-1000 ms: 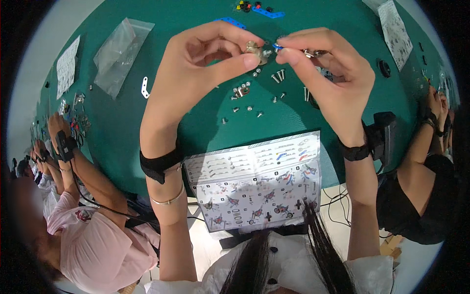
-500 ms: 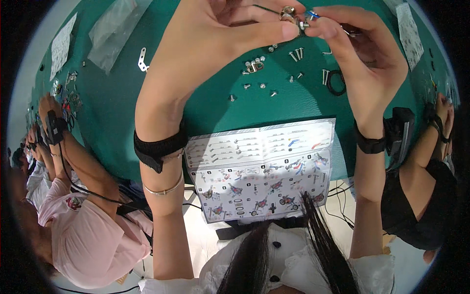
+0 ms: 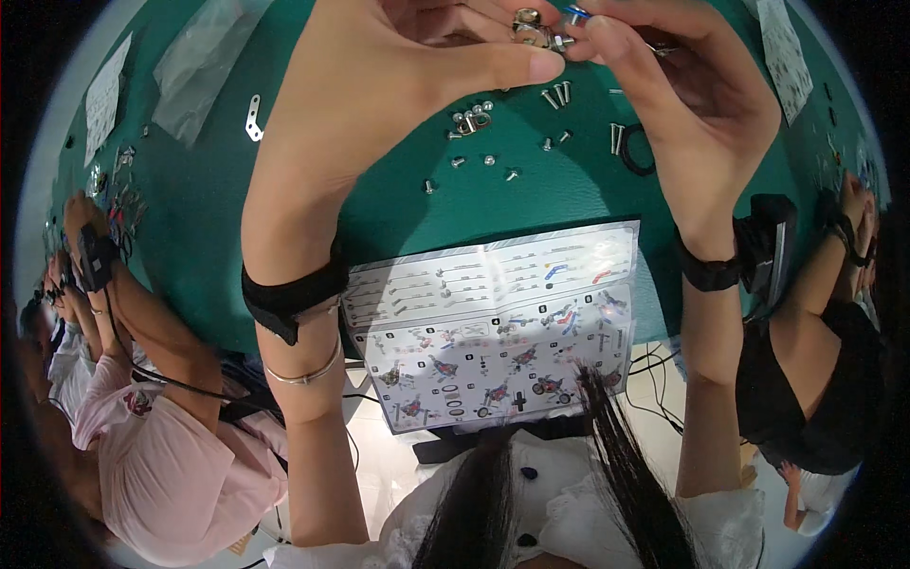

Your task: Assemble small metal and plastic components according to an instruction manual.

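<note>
At the top edge, my left hand pinches a small shiny metal assembly between thumb and fingers. My right hand meets it from the right, its thumb and finger closed around a small blue part. A silver bolt end shows between the two sets of fingertips. Fingers cover most of the pieces, so how they join is hidden. Below the hands lie long screws, short screws, small metal balls with an oval metal link, and a black rubber ring.
A printed instruction sheet lies at the table's near edge between my forearms. To the left are an angled metal bracket and a clear plastic bag. People sit on both sides, with loose parts before the left one.
The whole view has shifted slightly, so the table and its parts appear farther left. Both hands sit a little higher in the picture, keeping their pinch on the small pieces.
</note>
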`<action>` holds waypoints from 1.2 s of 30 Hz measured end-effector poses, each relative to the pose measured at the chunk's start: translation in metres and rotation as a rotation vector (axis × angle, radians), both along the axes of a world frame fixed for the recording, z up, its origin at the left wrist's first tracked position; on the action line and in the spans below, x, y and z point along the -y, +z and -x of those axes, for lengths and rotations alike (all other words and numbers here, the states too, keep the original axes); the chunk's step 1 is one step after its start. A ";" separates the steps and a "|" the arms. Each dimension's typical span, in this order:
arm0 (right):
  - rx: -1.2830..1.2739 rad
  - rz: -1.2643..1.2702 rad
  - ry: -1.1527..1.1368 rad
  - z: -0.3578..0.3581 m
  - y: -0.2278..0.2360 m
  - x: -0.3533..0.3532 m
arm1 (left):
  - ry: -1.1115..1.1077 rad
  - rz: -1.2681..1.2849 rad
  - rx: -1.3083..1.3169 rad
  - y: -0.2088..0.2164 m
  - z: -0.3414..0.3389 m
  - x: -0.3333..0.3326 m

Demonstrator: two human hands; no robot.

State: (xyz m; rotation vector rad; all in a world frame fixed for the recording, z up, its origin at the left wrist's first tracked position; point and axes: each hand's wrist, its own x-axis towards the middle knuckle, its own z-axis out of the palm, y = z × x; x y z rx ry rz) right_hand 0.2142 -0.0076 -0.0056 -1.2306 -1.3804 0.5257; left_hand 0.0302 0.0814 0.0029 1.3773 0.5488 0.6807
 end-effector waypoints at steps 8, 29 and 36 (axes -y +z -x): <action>-0.121 0.029 0.031 0.001 -0.001 -0.002 | 0.047 0.014 0.027 -0.005 0.001 -0.002; -0.082 -0.031 0.068 -0.003 0.003 -0.003 | 0.161 0.067 -0.015 0.006 -0.003 0.006; -0.156 -0.086 0.124 0.002 0.006 -0.004 | 0.087 -0.215 -0.120 -0.007 0.006 -0.008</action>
